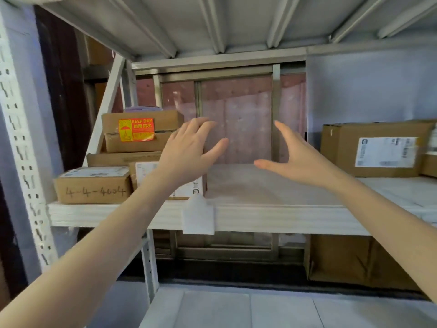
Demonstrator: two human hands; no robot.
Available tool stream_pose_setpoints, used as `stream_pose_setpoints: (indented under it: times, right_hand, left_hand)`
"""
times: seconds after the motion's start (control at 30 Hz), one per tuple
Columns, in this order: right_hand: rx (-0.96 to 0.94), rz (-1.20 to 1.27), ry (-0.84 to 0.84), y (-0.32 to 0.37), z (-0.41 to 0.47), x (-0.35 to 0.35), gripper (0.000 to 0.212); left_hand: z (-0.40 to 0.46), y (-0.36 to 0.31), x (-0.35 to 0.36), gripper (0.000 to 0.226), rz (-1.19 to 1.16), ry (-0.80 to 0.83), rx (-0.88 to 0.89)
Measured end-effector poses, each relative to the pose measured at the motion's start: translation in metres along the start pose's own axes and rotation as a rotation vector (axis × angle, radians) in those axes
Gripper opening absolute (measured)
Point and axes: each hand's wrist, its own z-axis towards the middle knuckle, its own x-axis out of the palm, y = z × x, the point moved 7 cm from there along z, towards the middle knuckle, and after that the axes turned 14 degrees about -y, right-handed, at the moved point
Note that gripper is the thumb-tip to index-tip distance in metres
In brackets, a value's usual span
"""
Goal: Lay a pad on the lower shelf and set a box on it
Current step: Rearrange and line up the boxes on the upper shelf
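Both my hands are raised over the middle shelf (272, 216) of a white metal rack. My left hand (189, 152) hovers with fingers spread, in front of a stack of cardboard boxes. My right hand (300, 157) is also spread, palm facing left, holding nothing. Between the hands lies a pale flat sheet (255, 183) on the shelf board; whether it is a pad I cannot tell. A box with a "KEEP DRY" sticker (142, 131) tops the left stack. The lower shelf (236, 308) shows at the bottom, pale and flat.
A small box marked 4-4-4624 (93, 185) sits at the shelf's left front. A labelled carton (376, 150) stands at the right. A white tag (198, 216) hangs from the shelf edge. A large brown box (350, 261) stands below at right. A perforated upright (21, 138) frames the left.
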Motion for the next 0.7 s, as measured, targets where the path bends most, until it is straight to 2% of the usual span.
stream_pose_setpoints:
  times: [0.37,0.53,0.7]
  right_hand:
    - [0.042,-0.164,-0.096,-0.138,0.008,-0.151,0.098]
    - [0.05,-0.207,-0.093,-0.19,0.006,-0.19,0.094]
    - [0.03,-0.207,-0.056,-0.221,0.011,-0.198,0.092]
  left_hand:
    - [0.054,-0.185,0.096,0.067,-0.11,0.0,0.115]
    - [0.069,-0.243,0.139,0.071,-0.109,0.026,0.128]
    - [0.08,-0.269,0.172,0.075,-0.096,0.076,0.129]
